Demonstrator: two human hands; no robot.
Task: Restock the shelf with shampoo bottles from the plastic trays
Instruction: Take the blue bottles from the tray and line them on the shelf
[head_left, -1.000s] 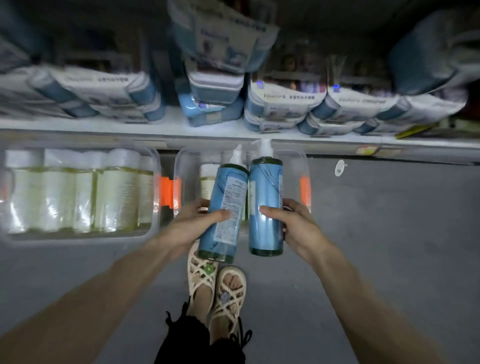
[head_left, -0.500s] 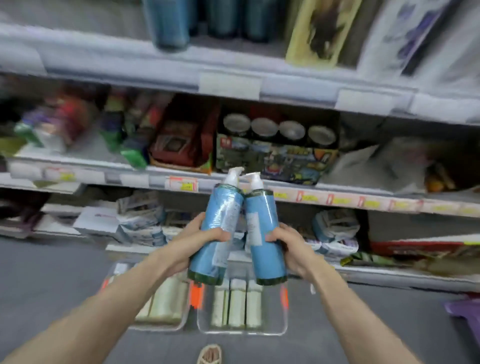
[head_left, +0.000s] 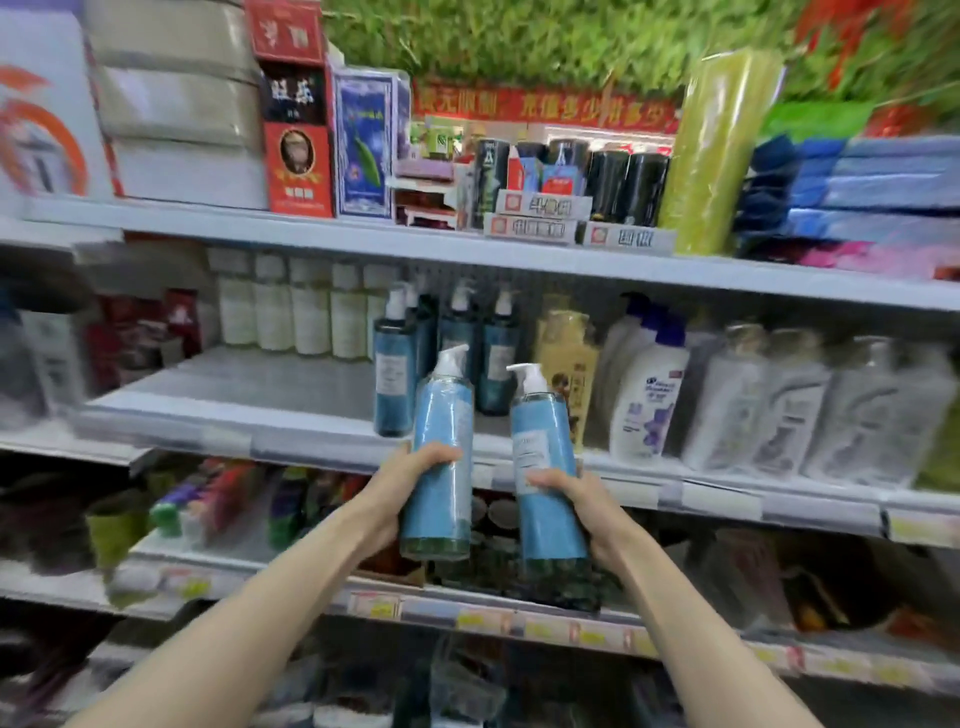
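My left hand grips a blue pump shampoo bottle around its lower half, held upright. My right hand grips a second blue pump bottle just to its right. Both bottles are raised in front of the edge of the middle shelf. On that shelf, right behind them, stand several matching blue pump bottles. The plastic trays are out of view.
Pale cream bottles line the back left of the same shelf, with bare shelf in front of them. A yellow bottle and white shampoo bottles stand to the right. Boxes and rolls fill the shelf above; packaged goods sit below.
Both hands have lifted the two blue bottles from above the floor trays up to the middle shelf. The view has swung up, and the trays have dropped out of sight.
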